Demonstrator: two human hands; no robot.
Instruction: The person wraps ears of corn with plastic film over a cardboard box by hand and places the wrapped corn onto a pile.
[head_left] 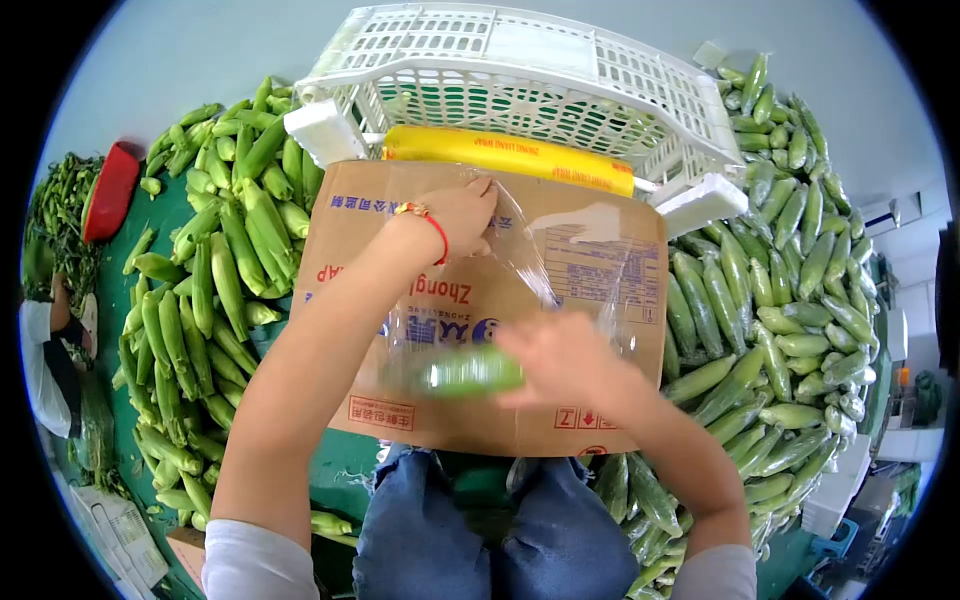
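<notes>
Holding left hand (462,218) over clear film (525,248) near the cardboard's (340,245) far edge, with thumb spread from the other fingers. Meeting the right end of a green corn ear (468,372), toward the cardboard's near edge, with right hand (560,355), too blurred to tell whether pinching.

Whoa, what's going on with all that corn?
A person's right hand, blurred, holds a long green ear of corn over a flat brown cardboard sheet. The left hand is at the clear plastic film, near a yellow printed roll. Green husked ears are heaped on the person's left, shiny film-wrapped ears on the right.
</notes>
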